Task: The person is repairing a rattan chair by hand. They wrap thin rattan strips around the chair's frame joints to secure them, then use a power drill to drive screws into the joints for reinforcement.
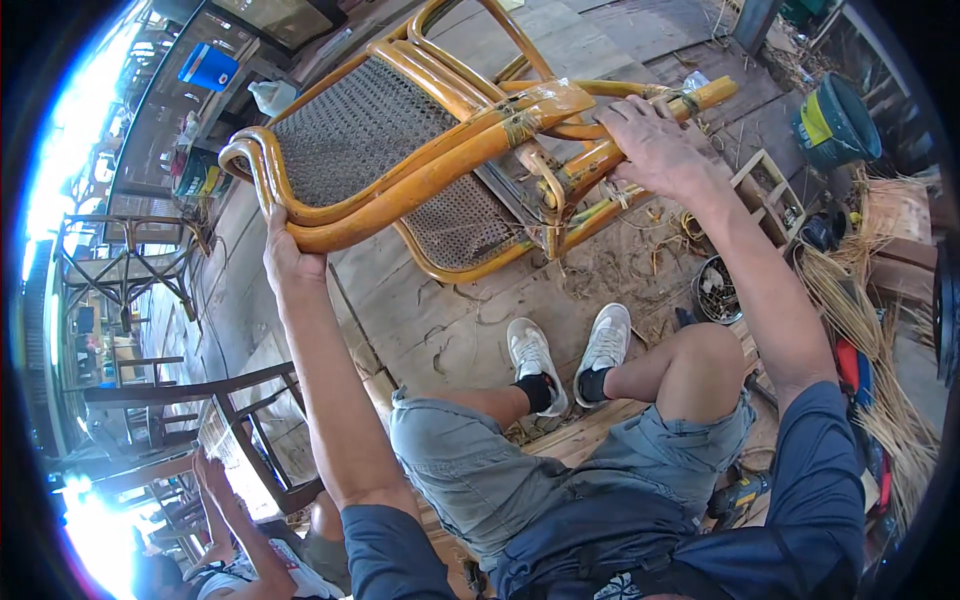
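A glossy honey-brown rattan chair (420, 190) lies tipped in front of me, with woven cane panels (360, 125) in its frame. My left hand (295, 258) is closed round the bent double pole at its near left corner, the fingers mostly hidden behind it. Over on the right, my right hand (655, 150) grips a thick pole near the strip-wrapped joints, palm down. Cane binding (520, 127) wraps the joint where the long rail meets the other poles. Loose strip ends stick out around the joints under my right hand.
A dark green bucket (840, 125), a wooden compartment box (770, 198) and a bowl of small pieces (716, 288) stand to the right. Long cane strips (855, 330) and a power drill (740, 497) lie nearer. Dark wooden chair frames (225, 425) and another person's arm (235, 515) are at left.
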`<state>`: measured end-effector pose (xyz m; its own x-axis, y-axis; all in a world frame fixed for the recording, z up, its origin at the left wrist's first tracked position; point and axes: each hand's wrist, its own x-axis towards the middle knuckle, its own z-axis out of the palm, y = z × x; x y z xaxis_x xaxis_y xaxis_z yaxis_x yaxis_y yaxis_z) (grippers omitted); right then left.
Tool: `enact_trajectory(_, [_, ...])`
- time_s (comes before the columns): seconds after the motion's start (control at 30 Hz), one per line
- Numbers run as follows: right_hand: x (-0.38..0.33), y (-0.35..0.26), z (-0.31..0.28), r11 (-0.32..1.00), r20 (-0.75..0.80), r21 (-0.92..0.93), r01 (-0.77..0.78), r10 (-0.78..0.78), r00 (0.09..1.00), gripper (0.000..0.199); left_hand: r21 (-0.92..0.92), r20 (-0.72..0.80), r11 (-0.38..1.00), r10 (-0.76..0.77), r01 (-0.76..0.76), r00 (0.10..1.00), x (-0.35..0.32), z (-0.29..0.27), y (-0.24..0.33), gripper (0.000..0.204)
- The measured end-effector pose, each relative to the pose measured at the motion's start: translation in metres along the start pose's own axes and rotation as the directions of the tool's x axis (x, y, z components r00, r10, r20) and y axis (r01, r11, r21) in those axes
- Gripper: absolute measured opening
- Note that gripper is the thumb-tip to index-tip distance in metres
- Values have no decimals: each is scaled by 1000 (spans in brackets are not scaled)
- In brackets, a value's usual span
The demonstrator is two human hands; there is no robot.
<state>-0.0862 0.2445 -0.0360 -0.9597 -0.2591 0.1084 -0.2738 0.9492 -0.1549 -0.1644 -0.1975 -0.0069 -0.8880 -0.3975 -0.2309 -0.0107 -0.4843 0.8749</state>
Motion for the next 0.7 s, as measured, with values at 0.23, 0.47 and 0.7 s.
enact_trajectory(0.23, [-3,0,5,999,-72,-34,15,-17,997,72,37,-52,995,98,-96,994,-8,1,-10,40])
enact_trajectory(0.47, [-3,3,9,999,-84,37,16,-13,996,72,70,7,994,84,-84,996,-6,-3,-9,39])
enact_trajectory(0.7, [-4,-1,7,1000,-93,-21,-15,13,996,74,56,-4,998,35,-35,999,-3,2,-4,37])
